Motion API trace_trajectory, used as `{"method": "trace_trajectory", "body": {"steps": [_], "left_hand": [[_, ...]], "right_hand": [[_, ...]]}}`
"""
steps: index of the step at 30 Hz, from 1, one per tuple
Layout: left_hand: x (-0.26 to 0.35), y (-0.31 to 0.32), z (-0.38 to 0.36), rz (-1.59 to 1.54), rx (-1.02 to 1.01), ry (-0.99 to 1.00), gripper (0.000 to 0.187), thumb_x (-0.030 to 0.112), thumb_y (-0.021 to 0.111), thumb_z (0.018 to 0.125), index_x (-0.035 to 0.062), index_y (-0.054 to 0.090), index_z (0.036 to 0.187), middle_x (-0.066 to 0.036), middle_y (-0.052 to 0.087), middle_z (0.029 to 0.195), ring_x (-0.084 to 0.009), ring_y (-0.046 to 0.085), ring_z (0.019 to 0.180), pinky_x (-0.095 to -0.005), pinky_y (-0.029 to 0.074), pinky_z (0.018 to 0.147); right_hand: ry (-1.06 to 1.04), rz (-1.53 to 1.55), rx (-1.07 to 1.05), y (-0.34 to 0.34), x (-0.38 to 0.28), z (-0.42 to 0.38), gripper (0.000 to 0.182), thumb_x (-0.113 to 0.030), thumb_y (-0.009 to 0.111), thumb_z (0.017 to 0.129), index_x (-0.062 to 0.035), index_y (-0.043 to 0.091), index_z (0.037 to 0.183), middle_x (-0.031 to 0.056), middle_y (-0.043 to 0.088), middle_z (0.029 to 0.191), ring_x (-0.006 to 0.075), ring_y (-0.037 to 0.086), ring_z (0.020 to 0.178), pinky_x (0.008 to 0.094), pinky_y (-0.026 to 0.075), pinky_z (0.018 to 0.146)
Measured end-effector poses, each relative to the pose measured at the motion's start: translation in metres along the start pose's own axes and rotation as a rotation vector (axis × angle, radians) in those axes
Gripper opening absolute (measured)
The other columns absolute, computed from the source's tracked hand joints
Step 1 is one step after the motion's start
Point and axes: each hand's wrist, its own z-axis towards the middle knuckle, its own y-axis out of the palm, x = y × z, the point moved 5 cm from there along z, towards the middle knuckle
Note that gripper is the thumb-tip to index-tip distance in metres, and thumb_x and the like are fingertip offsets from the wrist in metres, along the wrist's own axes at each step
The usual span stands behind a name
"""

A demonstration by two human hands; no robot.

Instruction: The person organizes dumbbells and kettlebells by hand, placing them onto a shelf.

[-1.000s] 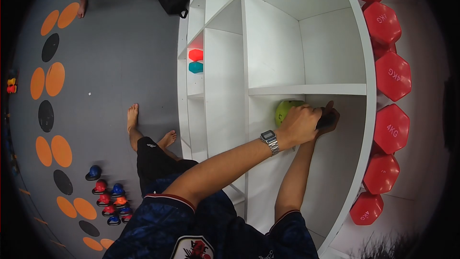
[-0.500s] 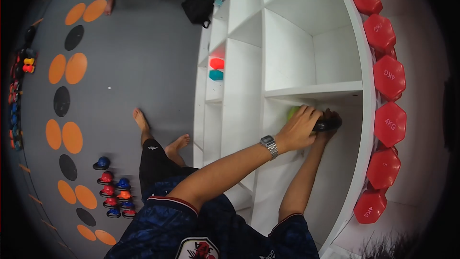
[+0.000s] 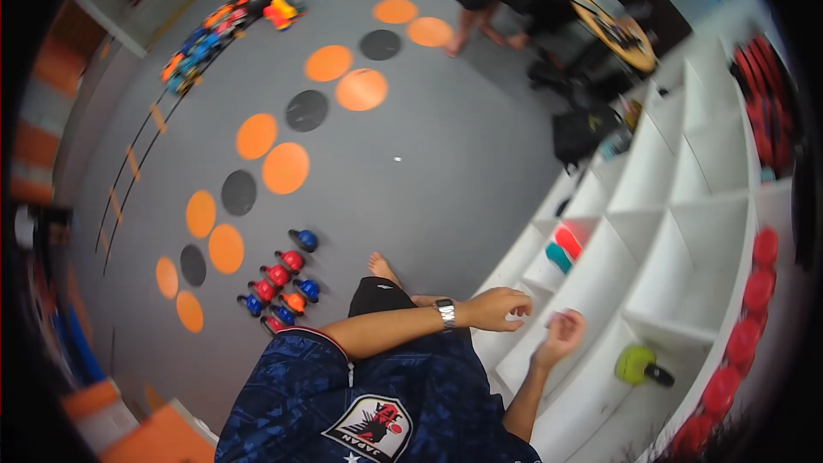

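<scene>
My left hand [image 3: 495, 309], with a silver watch [image 3: 445, 315] at its wrist, hovers in front of the white shelf [image 3: 673, 327]. Its fingers bend loosely and hold nothing. Just to the right is my right hand [image 3: 561, 336], palm turned up, fingers half curled and without an object. The hands are apart from each other. A lime-green kettlebell [image 3: 633, 364] with a black handle [image 3: 659, 375] lies in a shelf compartment, to the right of my right hand and touched by neither hand.
Red hexagonal dumbbells [image 3: 741, 341] line the shelf top. Red and teal pieces [image 3: 558, 256] sit in a lower compartment. Several kettlebells [image 3: 291, 260] stand on the grey floor at left, near orange and black circles [image 3: 285, 168]. Another person's legs [image 3: 480, 13] are at the far end.
Both hands have let go of the kettlebell and drawn back from the compartment; it stays inside. My view has turned left, bringing more floor into sight.
</scene>
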Motion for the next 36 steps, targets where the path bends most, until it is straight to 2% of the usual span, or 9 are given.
{"method": "trace_trajectory", "body": {"steps": [4, 10, 15, 16, 20, 23, 26, 32, 36], "left_hand": [[-0.012, -0.096, -0.087, 0.118, 0.377, -0.031, 0.020, 0.012, 0.065, 0.077, 0.0015, 0.062, 0.093, -0.012, 0.063, 0.085, -0.0260, 0.064, 0.081, -0.0372, 0.052, 0.075], [-0.034, -0.153, -0.228, 0.070, 0.681, -0.334, 0.022, 0.007, 0.062, 0.076, -0.0006, 0.062, 0.096, -0.012, 0.066, 0.088, -0.0228, 0.065, 0.082, -0.0357, 0.052, 0.079], [-0.044, -0.165, -0.330, 0.096, 1.091, -0.500, 0.019, 0.005, 0.064, 0.077, -0.0001, 0.065, 0.096, -0.008, 0.067, 0.084, -0.0171, 0.066, 0.078, -0.0307, 0.053, 0.074], [-0.046, -0.164, -0.347, 0.007, 1.179, -0.489, 0.019, 0.016, 0.069, 0.079, 0.0036, 0.065, 0.093, -0.007, 0.068, 0.082, -0.0173, 0.066, 0.076, -0.0311, 0.052, 0.074], [-0.071, -0.148, -0.411, -0.203, 1.553, -0.606, 0.012, 0.010, 0.069, 0.079, 0.0029, 0.066, 0.089, -0.003, 0.068, 0.079, -0.0098, 0.062, 0.073, -0.0278, 0.052, 0.071], [-0.098, -0.121, -0.454, -0.230, 1.842, -0.737, 0.011, 0.010, 0.070, 0.080, 0.0024, 0.067, 0.088, -0.004, 0.067, 0.077, -0.0106, 0.062, 0.071, -0.0282, 0.052, 0.070], [-0.105, -0.093, -0.479, -0.236, 2.102, -0.720, 0.012, 0.013, 0.072, 0.082, 0.0027, 0.067, 0.086, -0.003, 0.067, 0.076, -0.0097, 0.061, 0.069, -0.0273, 0.051, 0.065], [-0.104, -0.061, -0.489, -0.618, 2.457, -0.745, 0.015, 0.018, 0.070, 0.088, 0.0046, 0.064, 0.086, -0.001, 0.063, 0.076, -0.0072, 0.058, 0.067, -0.0223, 0.049, 0.060], [-0.106, -0.080, -0.488, -0.696, 2.722, -0.504, 0.014, 0.017, 0.067, 0.090, 0.0036, 0.063, 0.090, -0.001, 0.063, 0.075, -0.0082, 0.058, 0.065, -0.0233, 0.050, 0.060]], "right_hand": [[-0.326, -0.232, -0.901, 0.167, -0.034, -0.031, 0.013, 0.008, 0.062, 0.078, -0.0007, 0.061, 0.087, 0.0095, 0.057, 0.084, 0.0163, 0.057, 0.069, 0.0265, 0.047, 0.061], [-0.382, -0.191, -1.473, 0.306, -0.047, -0.091, 0.010, 0.002, 0.066, 0.080, -0.0021, 0.064, 0.089, 0.0081, 0.060, 0.078, 0.0180, 0.058, 0.067, 0.0297, 0.048, 0.062], [-0.446, -0.168, -1.669, 0.385, -0.059, -0.134, 0.009, 0.000, 0.066, 0.081, -0.0023, 0.065, 0.090, 0.0077, 0.061, 0.078, 0.0188, 0.061, 0.069, 0.0305, 0.050, 0.064], [-0.433, -0.156, -1.698, 0.398, -0.062, -0.143, 0.009, -0.001, 0.066, 0.081, -0.0022, 0.065, 0.090, 0.0077, 0.062, 0.078, 0.0189, 0.061, 0.069, 0.0306, 0.050, 0.064], [-0.456, -0.201, -1.916, 0.450, -0.049, -0.176, 0.010, -0.002, 0.065, 0.082, -0.0013, 0.065, 0.092, 0.0085, 0.063, 0.079, 0.0197, 0.062, 0.070, 0.0311, 0.050, 0.065], [-0.545, -0.201, -2.099, 0.490, -0.044, -0.200, 0.010, -0.002, 0.065, 0.082, -0.0015, 0.064, 0.092, 0.0092, 0.063, 0.079, 0.0205, 0.062, 0.070, 0.0314, 0.050, 0.065], [-0.647, -0.210, -2.256, 0.534, -0.046, -0.216, 0.010, -0.004, 0.065, 0.082, -0.0017, 0.064, 0.092, 0.0097, 0.063, 0.079, 0.0217, 0.062, 0.070, 0.0321, 0.050, 0.066], [-0.773, -0.208, -2.396, 0.631, -0.059, -0.259, 0.011, -0.006, 0.066, 0.083, -0.0024, 0.065, 0.094, 0.0083, 0.065, 0.078, 0.0178, 0.062, 0.069, 0.0297, 0.049, 0.064], [-0.779, -0.191, -2.478, 0.678, -0.057, -0.311, 0.011, -0.007, 0.066, 0.083, -0.0021, 0.065, 0.093, 0.0085, 0.066, 0.076, 0.0169, 0.062, 0.066, 0.0290, 0.050, 0.062]]}}
